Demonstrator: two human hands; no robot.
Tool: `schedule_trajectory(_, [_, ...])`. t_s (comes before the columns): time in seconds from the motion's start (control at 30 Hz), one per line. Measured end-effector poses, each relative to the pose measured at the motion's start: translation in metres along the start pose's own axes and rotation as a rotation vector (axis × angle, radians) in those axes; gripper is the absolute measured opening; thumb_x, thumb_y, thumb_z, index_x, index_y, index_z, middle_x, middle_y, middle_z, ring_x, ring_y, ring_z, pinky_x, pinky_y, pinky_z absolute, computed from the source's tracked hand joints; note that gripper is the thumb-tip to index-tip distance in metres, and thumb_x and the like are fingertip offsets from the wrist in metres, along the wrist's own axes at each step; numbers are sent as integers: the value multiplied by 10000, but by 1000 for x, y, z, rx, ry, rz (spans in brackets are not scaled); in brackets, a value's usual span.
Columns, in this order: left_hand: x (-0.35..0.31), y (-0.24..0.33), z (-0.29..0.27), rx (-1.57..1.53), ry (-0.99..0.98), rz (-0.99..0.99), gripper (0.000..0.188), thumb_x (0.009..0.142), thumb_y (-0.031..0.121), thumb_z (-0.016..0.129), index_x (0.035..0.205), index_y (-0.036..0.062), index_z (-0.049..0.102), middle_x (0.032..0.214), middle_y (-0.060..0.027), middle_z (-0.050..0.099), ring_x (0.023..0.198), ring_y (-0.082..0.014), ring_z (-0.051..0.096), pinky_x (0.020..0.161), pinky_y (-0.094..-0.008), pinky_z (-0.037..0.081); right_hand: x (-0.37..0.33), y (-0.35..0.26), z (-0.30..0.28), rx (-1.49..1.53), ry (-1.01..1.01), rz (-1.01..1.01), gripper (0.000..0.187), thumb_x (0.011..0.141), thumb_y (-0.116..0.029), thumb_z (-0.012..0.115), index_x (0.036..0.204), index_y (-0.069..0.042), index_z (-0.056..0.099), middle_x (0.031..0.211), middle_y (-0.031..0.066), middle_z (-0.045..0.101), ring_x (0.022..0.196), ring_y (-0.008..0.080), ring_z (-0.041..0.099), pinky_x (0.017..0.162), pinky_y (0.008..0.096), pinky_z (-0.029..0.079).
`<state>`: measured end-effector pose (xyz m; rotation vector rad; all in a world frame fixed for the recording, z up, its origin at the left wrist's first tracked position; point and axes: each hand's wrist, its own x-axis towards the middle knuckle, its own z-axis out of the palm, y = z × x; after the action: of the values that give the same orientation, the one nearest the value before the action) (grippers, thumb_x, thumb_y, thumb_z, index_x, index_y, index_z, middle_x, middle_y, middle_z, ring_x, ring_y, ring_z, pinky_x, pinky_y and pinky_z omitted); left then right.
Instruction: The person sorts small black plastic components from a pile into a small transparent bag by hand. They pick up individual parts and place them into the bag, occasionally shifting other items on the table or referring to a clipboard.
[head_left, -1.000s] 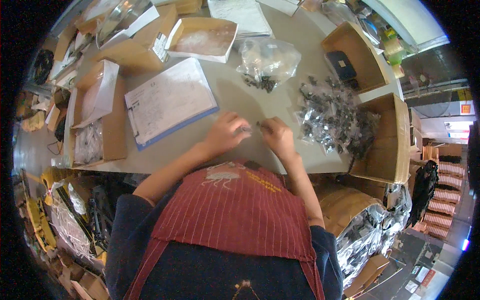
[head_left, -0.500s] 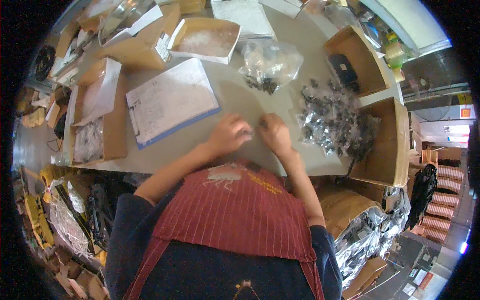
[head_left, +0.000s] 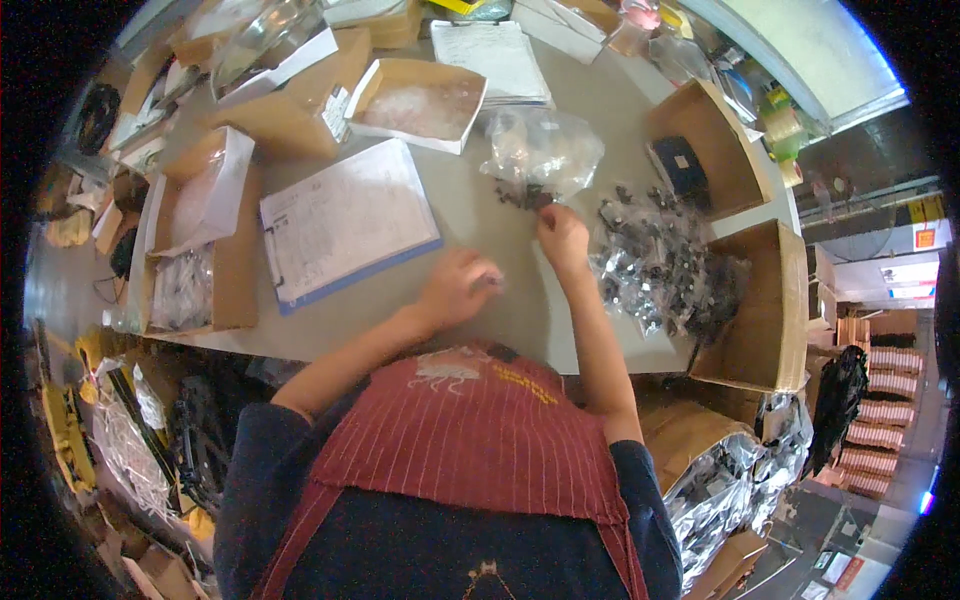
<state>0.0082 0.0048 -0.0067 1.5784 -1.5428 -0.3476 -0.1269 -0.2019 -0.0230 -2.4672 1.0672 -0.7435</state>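
My right hand (head_left: 564,238) reaches over the table, its fingers drawn together at the near edge of a small pile of dark parts (head_left: 522,196). What those fingertips pinch, if anything, is too small to make out. Just beyond the pile lies a clear plastic bag (head_left: 543,145). My left hand (head_left: 458,290) stays lower on the table, nearer my body, with thumb and fingers closed together. Something tiny may sit between them, but I cannot make it out. Right of my right hand spreads a heap of small clear bags with dark pieces (head_left: 655,255).
A blue clipboard with papers (head_left: 350,220) lies to the left. Open cardboard boxes stand at the left (head_left: 235,285) and right (head_left: 760,310) table edges. A shallow white-edged box (head_left: 418,100) and stacked papers (head_left: 490,62) are at the back.
My right hand has moved away from my left hand, forward to the pile of dark parts. My left hand has stayed in nearly the same place. The view has shifted slightly.
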Motion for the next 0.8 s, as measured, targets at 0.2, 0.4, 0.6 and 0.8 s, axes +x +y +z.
schedule_trajectory(0.2, [1,-3,0,-52,-8,-53,215,832,237,750,986,116,661,1010,-112,637,1005,-339,579,853,-454,470,-37,-72,-66,619,-309,110,179,816,-67,713,992,-38,693,955,138,685,825,305,682,709,364,542])
schedule_trajectory(0.4, [8,-7,2,-46,-11,-37,305,810,257,801,994,59,659,981,-114,614,935,-307,589,774,-392,504,-46,-91,-78,494,-307,-289,189,826,9,699,1013,-19,701,965,132,688,814,269,685,700,322,539])
schedule_trajectory(0.6, [6,1,-3,-69,10,-18,261,808,221,805,991,91,671,936,-88,634,891,-275,614,741,-393,511,-9,-41,-34,383,-106,-63,205,845,-69,692,1049,-54,701,1021,160,697,865,361,687,726,408,552])
schedule_trajectory(0.8, [3,-6,-2,19,35,45,226,820,185,791,1005,120,680,948,-76,654,888,-261,620,746,-379,510,16,-12,12,-55,-17,-126,127,854,-116,659,978,-89,662,956,150,680,801,377,673,686,454,541])
